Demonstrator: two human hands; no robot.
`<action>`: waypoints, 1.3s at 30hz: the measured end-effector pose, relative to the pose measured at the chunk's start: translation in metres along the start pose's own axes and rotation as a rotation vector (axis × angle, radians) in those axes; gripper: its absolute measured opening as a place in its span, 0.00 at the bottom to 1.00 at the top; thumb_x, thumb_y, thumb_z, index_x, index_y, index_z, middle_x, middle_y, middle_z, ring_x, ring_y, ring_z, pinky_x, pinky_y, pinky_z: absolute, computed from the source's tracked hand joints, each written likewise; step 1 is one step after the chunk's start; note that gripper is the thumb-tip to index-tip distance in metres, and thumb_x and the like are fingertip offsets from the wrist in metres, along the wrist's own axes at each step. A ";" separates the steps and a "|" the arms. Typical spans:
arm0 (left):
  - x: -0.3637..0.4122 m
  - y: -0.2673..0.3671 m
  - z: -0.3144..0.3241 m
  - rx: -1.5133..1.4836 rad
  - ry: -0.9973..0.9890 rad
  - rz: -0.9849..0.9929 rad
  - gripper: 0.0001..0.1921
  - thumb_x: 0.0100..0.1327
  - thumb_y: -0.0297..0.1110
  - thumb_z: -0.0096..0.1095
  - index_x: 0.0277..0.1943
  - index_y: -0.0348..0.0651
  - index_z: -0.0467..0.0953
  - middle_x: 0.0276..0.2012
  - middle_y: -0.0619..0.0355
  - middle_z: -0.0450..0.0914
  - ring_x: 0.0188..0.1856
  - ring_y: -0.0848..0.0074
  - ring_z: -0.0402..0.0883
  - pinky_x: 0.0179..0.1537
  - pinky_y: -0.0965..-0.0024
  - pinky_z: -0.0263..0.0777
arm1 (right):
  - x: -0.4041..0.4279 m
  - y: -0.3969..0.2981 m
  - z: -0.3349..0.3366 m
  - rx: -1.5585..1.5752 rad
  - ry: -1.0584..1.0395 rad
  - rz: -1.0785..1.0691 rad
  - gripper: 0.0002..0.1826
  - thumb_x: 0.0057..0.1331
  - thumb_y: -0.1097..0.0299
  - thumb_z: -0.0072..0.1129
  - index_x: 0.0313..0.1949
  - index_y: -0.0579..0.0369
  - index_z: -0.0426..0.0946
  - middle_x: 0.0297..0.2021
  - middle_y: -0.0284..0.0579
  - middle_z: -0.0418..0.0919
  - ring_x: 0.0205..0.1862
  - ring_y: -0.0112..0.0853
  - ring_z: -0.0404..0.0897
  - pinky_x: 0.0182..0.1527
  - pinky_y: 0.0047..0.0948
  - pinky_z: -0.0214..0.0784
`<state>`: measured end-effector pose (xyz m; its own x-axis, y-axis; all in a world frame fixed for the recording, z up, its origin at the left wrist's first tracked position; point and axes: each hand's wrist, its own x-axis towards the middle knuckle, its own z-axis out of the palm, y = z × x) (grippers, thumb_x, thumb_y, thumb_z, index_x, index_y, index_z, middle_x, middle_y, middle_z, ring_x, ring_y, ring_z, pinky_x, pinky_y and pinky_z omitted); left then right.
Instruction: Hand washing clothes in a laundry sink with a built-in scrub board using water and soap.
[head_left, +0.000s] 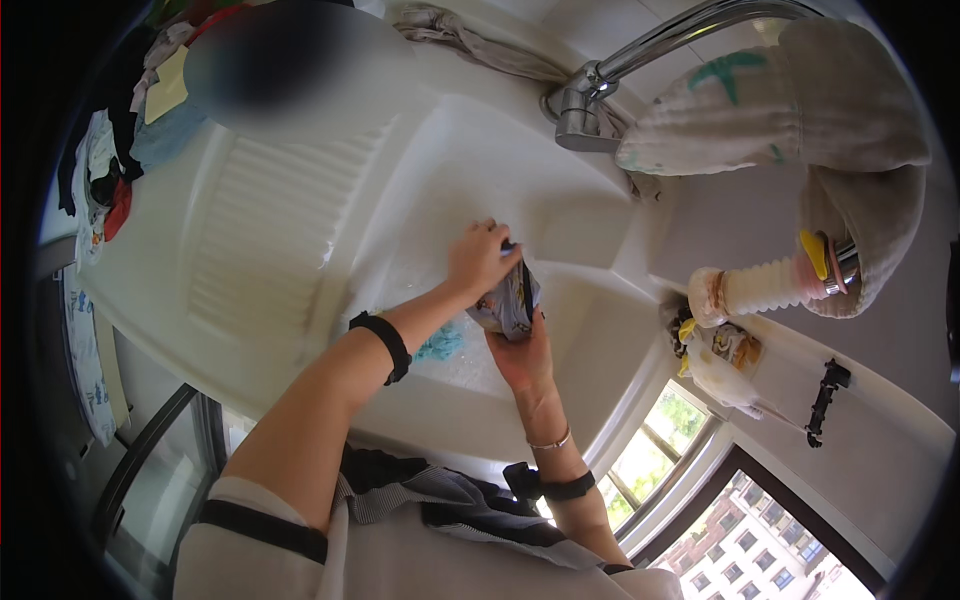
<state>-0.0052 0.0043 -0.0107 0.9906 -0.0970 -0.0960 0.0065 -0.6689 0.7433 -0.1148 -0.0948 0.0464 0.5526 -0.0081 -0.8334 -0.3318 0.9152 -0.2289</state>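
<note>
A small grey item (496, 311), apparently of fabric, with a coloured print and a black band, is held between my hands above a white sink basin (480, 150). Its exact kind is unclear. From above, my left hand (480, 262) grips it near a dark part at its far end, with the fingers bent. My right hand (521, 358) holds the near end from below, palm up. Under my left forearm, a crumpled blue-green thing (441, 343) lies on the basin floor, partly hidden by the arm.
A ribbed washboard (277, 232) is moulded into the sink's left side. At the back right stands a chrome faucet (577, 120), with a cloth (750, 112) draped over it. A corrugated hose (757, 289) juts out at right. Clothes (112, 165) hang over the left rim.
</note>
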 end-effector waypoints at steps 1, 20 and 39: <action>0.003 -0.003 -0.002 0.051 0.112 0.037 0.11 0.53 0.40 0.63 0.37 0.47 0.77 0.35 0.54 0.77 0.40 0.60 0.76 0.35 0.60 0.71 | 0.006 -0.005 -0.016 0.006 0.056 0.028 0.19 0.71 0.57 0.40 0.57 0.51 0.64 0.54 0.42 0.69 0.60 0.36 0.63 0.62 0.41 0.56; -0.073 0.065 -0.003 -0.249 -0.152 0.123 0.08 0.52 0.39 0.59 0.27 0.46 0.78 0.22 0.56 0.79 0.23 0.61 0.79 0.25 0.63 0.72 | 0.041 -0.011 -0.046 -0.162 -0.185 -0.045 0.26 0.69 0.49 0.41 0.62 0.46 0.58 0.60 0.43 0.62 0.62 0.39 0.62 0.62 0.44 0.56; -0.069 0.033 0.017 -0.116 -0.257 -0.047 0.16 0.58 0.46 0.59 0.41 0.43 0.75 0.36 0.50 0.75 0.39 0.57 0.76 0.34 0.57 0.70 | 0.037 -0.008 -0.036 -0.196 0.078 0.051 0.36 0.62 0.35 0.44 0.62 0.45 0.57 0.61 0.48 0.58 0.60 0.52 0.62 0.56 0.58 0.58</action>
<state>-0.0761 -0.0239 0.0091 0.9219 -0.2616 -0.2856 0.0817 -0.5895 0.8036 -0.1190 -0.1168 -0.0006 0.4726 -0.0019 -0.8813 -0.5043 0.8195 -0.2722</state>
